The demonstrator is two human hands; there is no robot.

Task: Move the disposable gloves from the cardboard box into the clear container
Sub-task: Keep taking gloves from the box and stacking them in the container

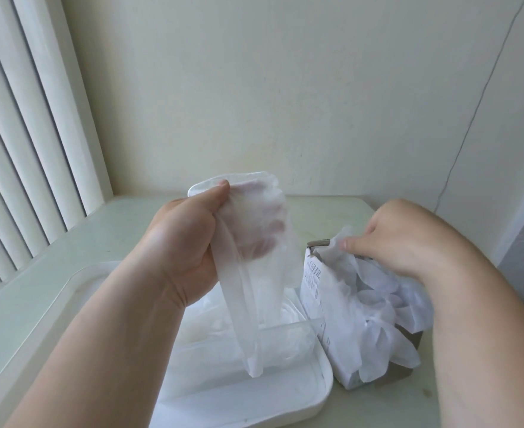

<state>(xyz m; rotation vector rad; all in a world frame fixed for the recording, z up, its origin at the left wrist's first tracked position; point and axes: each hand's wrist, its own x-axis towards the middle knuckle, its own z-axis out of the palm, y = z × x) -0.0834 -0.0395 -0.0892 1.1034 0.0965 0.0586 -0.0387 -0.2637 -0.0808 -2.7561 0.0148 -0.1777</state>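
Note:
My left hand (186,242) is raised above the clear container (285,330) and grips a translucent white disposable glove (254,291) that hangs down, its lower end dangling over the container's near wall. More gloves (211,322) lie inside the container. To the right stands the cardboard box (314,282), its printed side facing left, with several gloves (378,307) spilling out of its top and front. My right hand (409,239) rests on top of the box, its fingers pinching a glove edge (338,245) at the opening.
A white tray or lid (285,406) sits under the container near the front edge. Everything rests on a pale table (38,298) against a cream wall. Vertical blinds (23,134) hang at the left. A thin cable (470,125) runs down the wall at right.

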